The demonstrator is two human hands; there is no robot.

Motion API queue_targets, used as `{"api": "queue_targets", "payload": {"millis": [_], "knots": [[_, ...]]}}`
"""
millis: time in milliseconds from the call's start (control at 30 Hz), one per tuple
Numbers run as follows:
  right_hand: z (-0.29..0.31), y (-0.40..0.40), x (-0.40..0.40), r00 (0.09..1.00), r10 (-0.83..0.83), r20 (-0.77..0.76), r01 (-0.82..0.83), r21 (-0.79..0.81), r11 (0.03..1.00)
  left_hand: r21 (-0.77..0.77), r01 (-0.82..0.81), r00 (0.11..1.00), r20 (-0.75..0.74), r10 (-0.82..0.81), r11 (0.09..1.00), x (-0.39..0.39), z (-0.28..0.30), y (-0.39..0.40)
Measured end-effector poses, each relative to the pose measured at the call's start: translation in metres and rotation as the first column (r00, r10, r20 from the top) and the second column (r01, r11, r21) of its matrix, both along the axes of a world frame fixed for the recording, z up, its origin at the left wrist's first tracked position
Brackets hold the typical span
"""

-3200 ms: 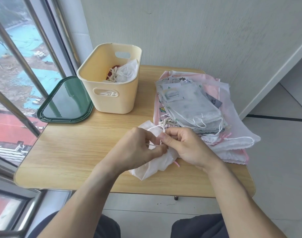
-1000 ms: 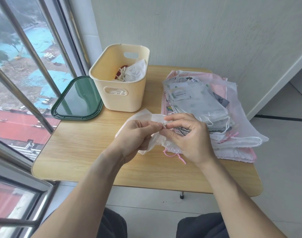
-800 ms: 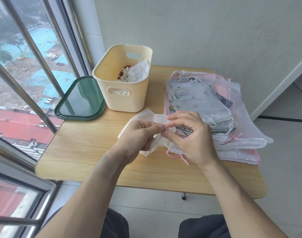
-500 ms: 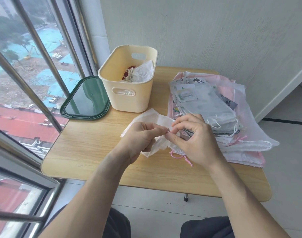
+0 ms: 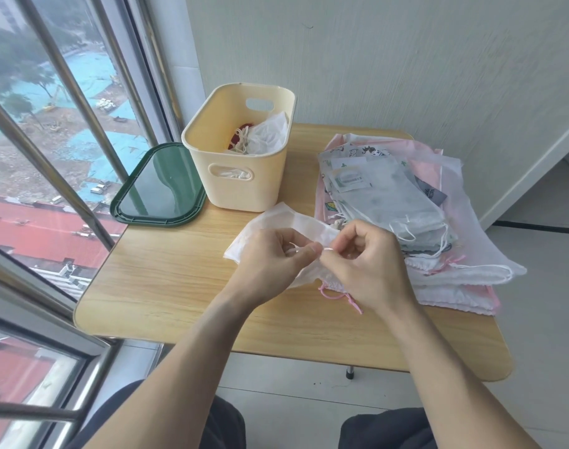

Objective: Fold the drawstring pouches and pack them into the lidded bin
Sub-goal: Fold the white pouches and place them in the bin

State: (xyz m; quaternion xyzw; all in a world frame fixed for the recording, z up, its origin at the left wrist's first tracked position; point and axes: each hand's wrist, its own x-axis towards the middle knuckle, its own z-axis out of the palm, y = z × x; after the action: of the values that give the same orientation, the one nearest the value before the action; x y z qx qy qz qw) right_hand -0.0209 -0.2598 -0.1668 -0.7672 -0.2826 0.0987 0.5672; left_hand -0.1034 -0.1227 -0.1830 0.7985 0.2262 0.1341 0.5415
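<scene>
A white drawstring pouch (image 5: 286, 220) is bunched between my hands above the middle of the wooden table (image 5: 166, 283). My left hand (image 5: 270, 264) pinches the pouch and its white cord. My right hand (image 5: 367, 264) pinches the same cord right beside it, thumb and forefinger together. A pink cord (image 5: 338, 298) trails out under my right hand. The cream bin (image 5: 244, 186) stands behind, open, with a few white pouches inside. Its dark green lid (image 5: 161, 186) lies flat to the left of it. A pile of flat pouches (image 5: 390, 196) lies to the right.
A window with metal bars (image 5: 66, 102) runs along the left edge of the table. A pale wall (image 5: 390, 59) stands directly behind the table. The pile overhangs the table's right edge. My knees show below the front edge.
My hands lifted the white pouch off the table and brought it closer to the bin. The pinching fingers of both hands have drawn together on the cord. The camera view shifted left.
</scene>
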Motion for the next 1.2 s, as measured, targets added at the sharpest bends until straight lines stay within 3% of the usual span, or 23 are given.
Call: {"api": "queue_targets", "payload": {"millis": [167, 267, 367, 600, 700, 767, 833, 900, 933, 1000, 1067, 1100, 1200], "knots": [[0.003, -0.002, 0.007, 0.967, 0.104, -0.231, -0.073, 0.139, 0.988, -0.281, 0.169, 0.986, 0.051, -0.161, 0.945, -0.001, 0.010, 0.005], [0.005, -0.003, 0.008, 0.934, 0.136, -0.330, -0.067, 0.213, 0.975, -0.165, 0.248, 0.968, 0.015, -0.249, 0.955, -0.003, 0.009, 0.005], [0.005, -0.006, 0.012, 0.920, 0.131, -0.369, -0.037, 0.249, 0.968, -0.073, 0.191, 0.982, -0.003, -0.191, 0.979, -0.003, 0.003, 0.003], [0.013, -0.016, 0.025, 0.859, 0.150, -0.489, 0.028, 0.338, 0.941, -0.038, 0.169, 0.985, -0.028, -0.170, 0.985, -0.004, 0.001, 0.011], [0.014, -0.021, 0.034, 0.863, 0.066, -0.502, 0.122, 0.332, 0.935, -0.018, 0.171, 0.984, -0.041, -0.172, 0.985, -0.005, 0.001, 0.014], [0.007, -0.024, 0.040, 0.915, -0.159, -0.370, 0.255, 0.227, 0.940, 0.002, 0.166, 0.985, -0.055, -0.165, 0.986, -0.005, 0.000, 0.015], [0.000, -0.027, 0.042, 0.904, -0.427, -0.006, 0.426, 0.087, 0.901, 0.025, 0.162, 0.985, -0.069, -0.160, 0.987, -0.005, 0.000, 0.015], [-0.005, -0.027, 0.038, 0.826, -0.416, 0.380, 0.415, 0.090, 0.905, 0.042, 0.162, 0.984, -0.077, -0.159, 0.986, -0.005, 0.000, 0.014], [-0.006, -0.024, 0.035, 0.819, -0.321, 0.476, 0.320, 0.086, 0.944, 0.045, 0.164, 0.984, -0.079, -0.160, 0.985, -0.005, 0.001, 0.014], [-0.009, -0.017, 0.029, 0.856, -0.029, 0.516, 0.046, -0.022, 0.999, 0.048, 0.171, 0.982, -0.086, -0.166, 0.984, -0.004, 0.003, 0.015], [-0.017, -0.012, 0.023, 0.849, 0.247, 0.466, -0.168, -0.205, 0.964, 0.052, 0.177, 0.981, -0.088, -0.172, 0.983, -0.004, 0.003, 0.015], [-0.022, -0.011, 0.023, 0.850, 0.304, 0.431, -0.207, -0.258, 0.944, 0.052, 0.178, 0.981, -0.083, -0.174, 0.983, -0.005, 0.002, 0.014], [-0.024, -0.014, 0.028, 0.880, 0.269, 0.391, -0.181, -0.248, 0.952, 0.034, 0.185, 0.981, -0.066, -0.182, 0.982, -0.008, 0.005, 0.013]]}}
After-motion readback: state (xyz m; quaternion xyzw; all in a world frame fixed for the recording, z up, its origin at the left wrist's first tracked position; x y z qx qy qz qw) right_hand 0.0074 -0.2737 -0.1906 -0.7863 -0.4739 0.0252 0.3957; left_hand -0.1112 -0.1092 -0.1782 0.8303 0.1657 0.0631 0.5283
